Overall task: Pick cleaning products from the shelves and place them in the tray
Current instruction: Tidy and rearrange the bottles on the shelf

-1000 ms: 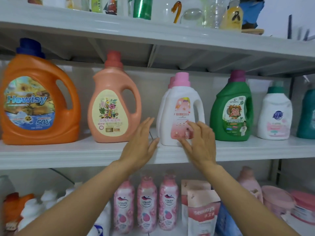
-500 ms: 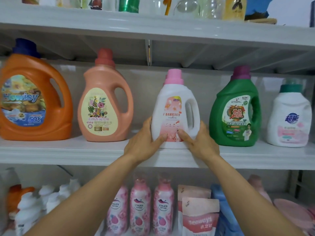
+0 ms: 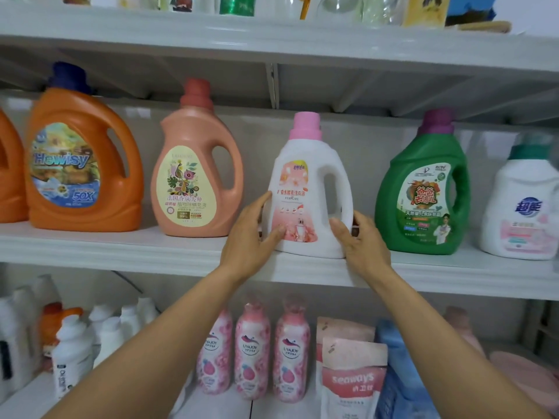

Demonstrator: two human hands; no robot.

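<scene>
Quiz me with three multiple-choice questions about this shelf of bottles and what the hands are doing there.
1. Where does the white plastic jug with the pink cap stand?
A. On the floor
B. Between the peach plastic jug with the red cap and the green plastic jug with the purple cap
C. In a tray

2. How many pink flowered bottles stand side by side?
A. Two
B. Three
C. Five

3. What are the left hand and the right hand doing?
A. Hanging empty
B. Unscrewing a cap
C. Gripping the white jug low on its two sides

Answers: B, since those two jugs flank it; B, since three matching bottles stand in a row; C, since a thumb and fingers curl round its base on each side.
</scene>
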